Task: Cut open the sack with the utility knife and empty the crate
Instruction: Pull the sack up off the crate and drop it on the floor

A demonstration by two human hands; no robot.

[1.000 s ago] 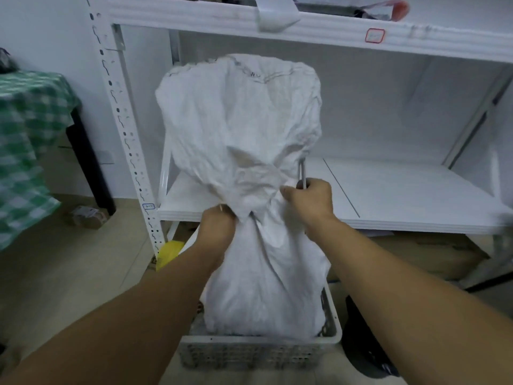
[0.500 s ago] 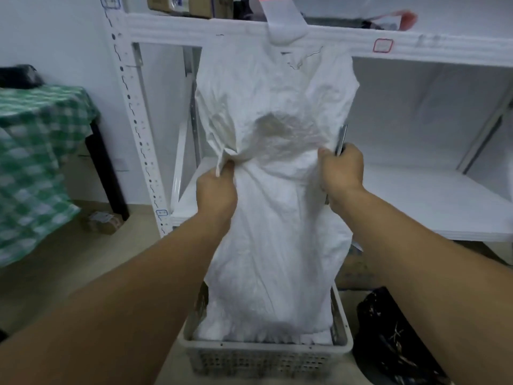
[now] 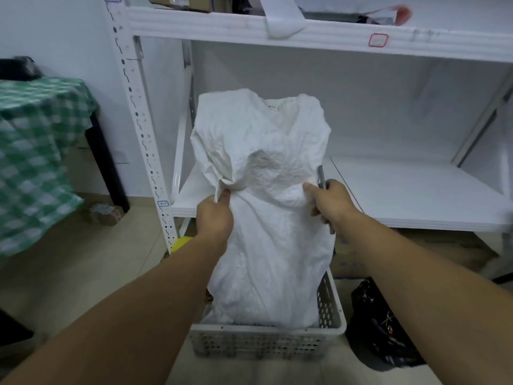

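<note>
Head view: a white sack (image 3: 266, 245) is held upright in a crate (image 3: 266, 343).
The crumpled cloth is pinched by the left hand (image 3: 215, 218) and gripped by the right hand (image 3: 331, 202) (a knife (image 3: 321, 176) is also clasped in that fist, tip upward). The sack's bottom is set inside the crate, before a white shelf (image 3: 416, 195).

Nothing legible from my end. A small red-outlined sticker (image 3: 378, 40) sits on the white metal shelf beam (image 3: 194, 25) at upper right, and I can't make out any writing on it. A blue-outlined tag (image 3: 163, 203) on the perforated white upright (image 3: 144, 140) left of centre carries marks too small to read — likewise the faint dark print near the top of the white woven sack (image 3: 266, 140).
</note>
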